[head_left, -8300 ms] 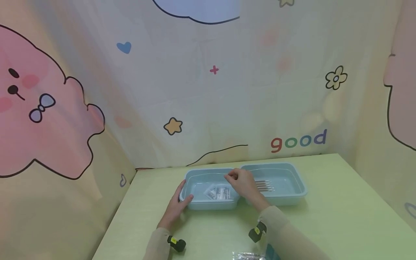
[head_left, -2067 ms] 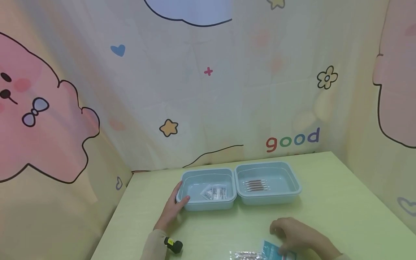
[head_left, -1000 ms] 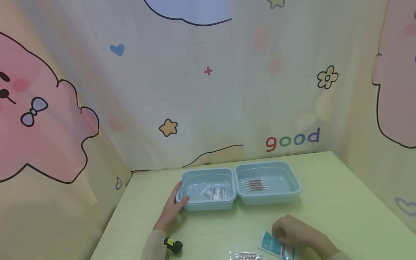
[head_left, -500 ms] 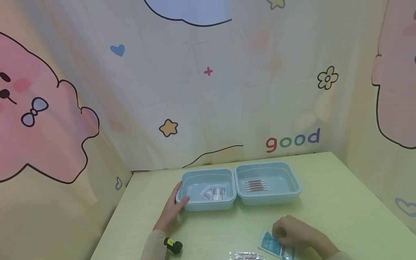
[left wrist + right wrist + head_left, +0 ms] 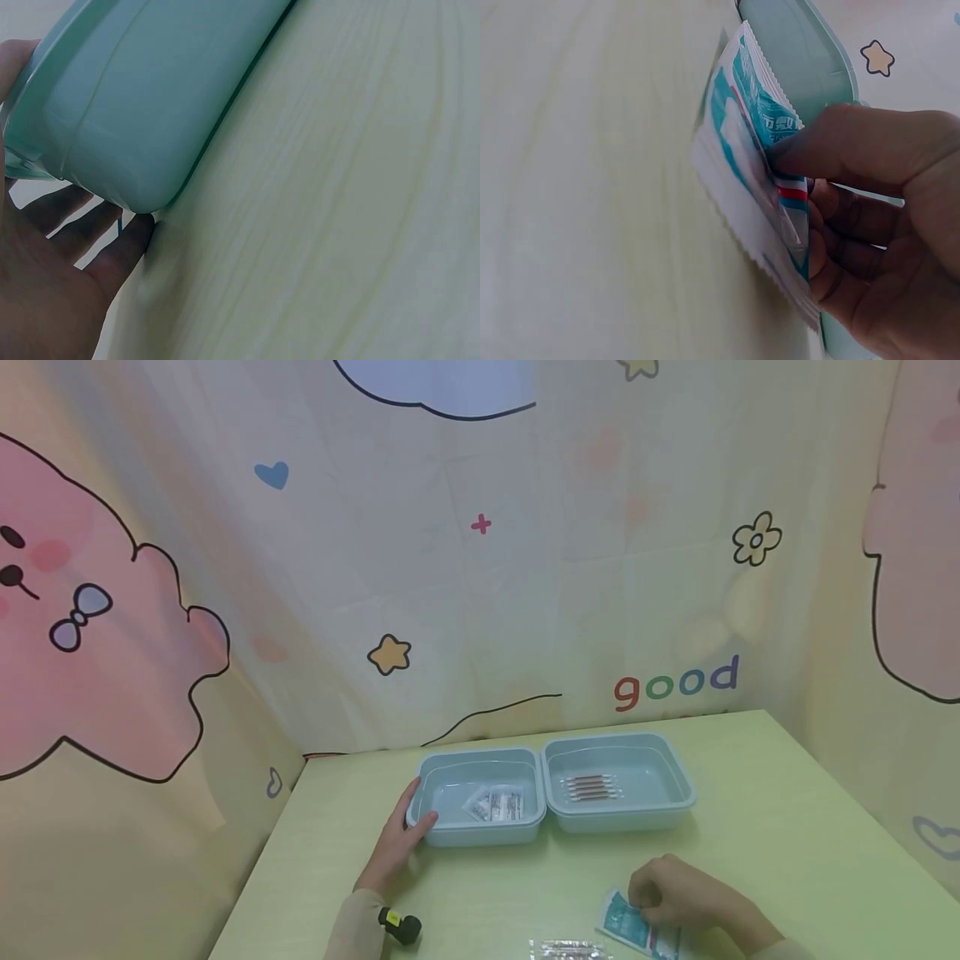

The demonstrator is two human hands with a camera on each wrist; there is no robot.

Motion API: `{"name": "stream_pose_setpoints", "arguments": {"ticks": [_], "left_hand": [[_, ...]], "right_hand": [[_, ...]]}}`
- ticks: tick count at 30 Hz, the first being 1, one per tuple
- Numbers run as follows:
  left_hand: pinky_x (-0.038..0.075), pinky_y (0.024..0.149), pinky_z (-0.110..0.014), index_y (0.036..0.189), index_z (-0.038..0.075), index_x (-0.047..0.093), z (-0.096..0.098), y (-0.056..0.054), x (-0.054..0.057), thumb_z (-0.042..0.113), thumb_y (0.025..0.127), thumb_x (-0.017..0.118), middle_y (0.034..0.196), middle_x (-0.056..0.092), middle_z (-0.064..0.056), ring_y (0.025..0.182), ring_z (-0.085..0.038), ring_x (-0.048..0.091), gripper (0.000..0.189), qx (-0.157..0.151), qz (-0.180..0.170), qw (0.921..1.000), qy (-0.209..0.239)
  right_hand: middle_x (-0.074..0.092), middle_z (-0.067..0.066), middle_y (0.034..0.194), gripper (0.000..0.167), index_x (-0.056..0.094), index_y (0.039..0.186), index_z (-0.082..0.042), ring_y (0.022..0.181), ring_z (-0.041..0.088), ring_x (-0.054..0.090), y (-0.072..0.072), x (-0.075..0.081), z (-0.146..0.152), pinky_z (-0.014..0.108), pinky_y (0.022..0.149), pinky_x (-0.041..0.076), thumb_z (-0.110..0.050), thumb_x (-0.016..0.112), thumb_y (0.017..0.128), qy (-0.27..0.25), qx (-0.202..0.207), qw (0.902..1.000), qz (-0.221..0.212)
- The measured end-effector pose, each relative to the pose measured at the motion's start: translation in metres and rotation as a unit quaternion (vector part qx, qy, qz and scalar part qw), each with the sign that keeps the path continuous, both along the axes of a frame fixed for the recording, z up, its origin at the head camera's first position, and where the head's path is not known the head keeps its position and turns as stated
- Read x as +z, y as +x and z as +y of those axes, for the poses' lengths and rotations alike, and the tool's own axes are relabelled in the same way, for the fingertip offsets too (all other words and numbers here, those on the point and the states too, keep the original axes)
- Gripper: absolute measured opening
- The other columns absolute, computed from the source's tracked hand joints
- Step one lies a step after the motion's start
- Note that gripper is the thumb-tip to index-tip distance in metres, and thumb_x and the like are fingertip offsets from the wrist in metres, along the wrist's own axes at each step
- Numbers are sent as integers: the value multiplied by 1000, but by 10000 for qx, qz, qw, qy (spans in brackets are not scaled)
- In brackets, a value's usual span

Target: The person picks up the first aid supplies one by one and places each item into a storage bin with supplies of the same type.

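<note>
In the head view my left hand [image 5: 396,843] holds the left corner of the left light-blue plastic bin [image 5: 480,837], thumb over the front rim, other fingers along the end wall. The left wrist view shows the fingers of my left hand [image 5: 60,277] against the outside of the bin [image 5: 150,112]. At the lower right my right hand [image 5: 678,893] pinches a teal-and-white dressing packet [image 5: 626,927] just at the table. Up close in the right wrist view, the packet [image 5: 735,150] has crimped edges and partly visible print; another layer or packet shows behind the front one.
The left bin contains a few printed white sachets [image 5: 501,803]. Touching it, the right blue bin [image 5: 622,821] contains several brown cotton swabs [image 5: 591,787] in clear wrap. A clear pack [image 5: 572,950] of similar sticks lies at the front table edge. A cartoon curtain [image 5: 525,610] hangs behind.
Since the oldest frame my right hand has left the bins for the packet at the front. Over two seconds it shifted the packet slightly up and turned it. My left hand stays put.
</note>
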State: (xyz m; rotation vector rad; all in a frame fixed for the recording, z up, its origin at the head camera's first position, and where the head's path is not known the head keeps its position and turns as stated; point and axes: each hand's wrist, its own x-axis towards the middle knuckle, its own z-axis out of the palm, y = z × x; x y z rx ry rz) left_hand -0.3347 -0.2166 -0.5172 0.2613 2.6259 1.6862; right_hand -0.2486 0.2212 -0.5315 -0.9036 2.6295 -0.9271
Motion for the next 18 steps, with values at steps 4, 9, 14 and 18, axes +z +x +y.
{"name": "stream_pose_setpoints", "arguments": {"ticks": [4,9,14,18], "left_hand": [[19,114,-66,156,18,23,0,1,0,39,94,64,161,21,-16,147,-43,20,77,7,-6,10000,37],[18,114,-66,156,19,22,0,2,1,40,94,63,161,20,-16,147,-43,20,78,-8,-6,10000,19],[20,114,-65,157,20,20,0,1,1,42,94,62,161,20,-15,147,-42,20,78,-13,-23,10000,-50],[21,113,-66,157,19,20,-1,-3,-4,40,94,62,161,21,-17,146,-44,22,78,15,-12,10000,-66]], "right_hand": [[59,-17,71,16,69,79,-22,65,-1,51,0,0,0,20,58,46,-7,71,76,-101,-83,9998,-127],[58,-16,70,18,68,79,-22,65,-1,51,0,-1,1,20,58,46,-5,71,74,-216,-136,9994,-217],[58,-16,70,19,68,78,-22,65,-1,50,-1,-3,2,21,58,46,-4,70,72,-285,-124,9993,-222],[57,-16,70,20,67,78,-22,66,-1,50,-2,-4,2,21,58,46,-4,69,72,-334,-103,9991,-230]]}}
